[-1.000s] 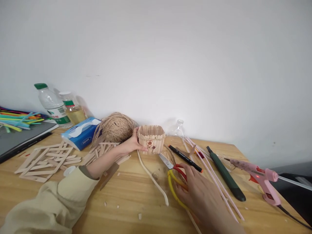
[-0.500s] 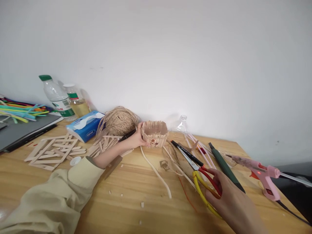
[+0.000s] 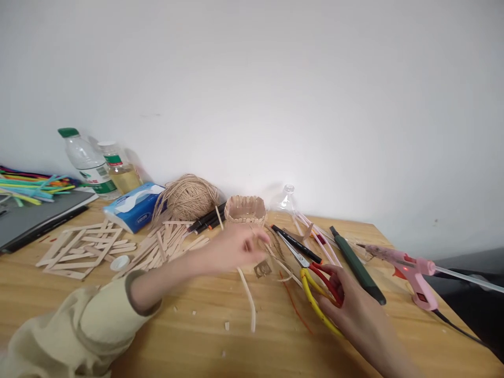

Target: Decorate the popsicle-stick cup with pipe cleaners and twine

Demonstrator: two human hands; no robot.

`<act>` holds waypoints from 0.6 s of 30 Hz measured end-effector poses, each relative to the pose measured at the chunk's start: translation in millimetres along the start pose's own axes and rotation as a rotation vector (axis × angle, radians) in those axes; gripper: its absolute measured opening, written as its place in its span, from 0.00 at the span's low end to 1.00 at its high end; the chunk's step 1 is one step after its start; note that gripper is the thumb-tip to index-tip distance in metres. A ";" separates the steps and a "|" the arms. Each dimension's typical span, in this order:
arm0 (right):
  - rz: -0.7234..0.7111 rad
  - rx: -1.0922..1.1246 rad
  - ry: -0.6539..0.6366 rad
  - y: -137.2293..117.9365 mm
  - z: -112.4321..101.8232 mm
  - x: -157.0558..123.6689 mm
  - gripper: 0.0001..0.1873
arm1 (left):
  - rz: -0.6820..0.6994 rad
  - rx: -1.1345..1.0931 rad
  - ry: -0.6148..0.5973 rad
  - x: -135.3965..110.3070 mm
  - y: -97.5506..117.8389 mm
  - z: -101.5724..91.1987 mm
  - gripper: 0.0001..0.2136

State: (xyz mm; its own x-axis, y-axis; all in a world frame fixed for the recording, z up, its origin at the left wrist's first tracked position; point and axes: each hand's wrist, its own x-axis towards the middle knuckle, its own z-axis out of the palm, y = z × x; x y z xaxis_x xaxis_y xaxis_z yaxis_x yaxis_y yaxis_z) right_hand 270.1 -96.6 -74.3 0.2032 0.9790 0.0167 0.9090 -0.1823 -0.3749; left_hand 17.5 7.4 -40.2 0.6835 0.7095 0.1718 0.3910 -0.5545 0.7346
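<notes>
The right hand [image 3: 348, 304] grips red-and-yellow scissors [image 3: 304, 261] by their handles over a wooden worktop [image 3: 189, 341]. Farther in, the left hand [image 3: 240, 247] is blurred, its hold impossible to tell, partly hiding a small wooden basket [image 3: 246, 207] behind it, near the white wall [image 3: 252, 105].
</notes>
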 end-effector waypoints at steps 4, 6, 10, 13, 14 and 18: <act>-0.014 0.070 0.007 -3.5 2.4 -4.5 0.22 | 0.241 0.361 -0.180 5.5 21.8 55.6 0.21; -0.008 0.124 0.017 -1.2 2.7 -6.0 0.22 | 0.265 0.532 -0.216 9.2 21.8 71.0 0.17; -0.009 0.237 0.078 12.9 -1.2 -8.2 0.22 | 0.425 0.720 -0.325 8.1 11.4 74.4 0.05; -0.014 0.284 0.107 24.9 -7.4 -13.4 0.21 | 0.458 0.711 -0.378 -1.3 3.3 64.8 0.06; -0.015 0.287 0.107 27.9 -9.4 -16.0 0.20 | 0.451 0.701 -0.376 -5.2 1.1 61.4 0.06; 0.003 0.209 0.055 35.0 -12.3 -24.3 0.21 | 0.400 0.638 -0.356 -17.9 -5.6 53.0 0.05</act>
State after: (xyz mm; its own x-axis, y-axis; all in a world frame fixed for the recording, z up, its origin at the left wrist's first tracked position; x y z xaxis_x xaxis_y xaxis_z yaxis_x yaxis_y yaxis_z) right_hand 301.4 -127.9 -76.4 0.2304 0.9710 0.0642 0.8144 -0.1563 -0.5588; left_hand 35.8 -25.3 -82.2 0.9572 0.2858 0.0446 0.2781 -0.9517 0.1302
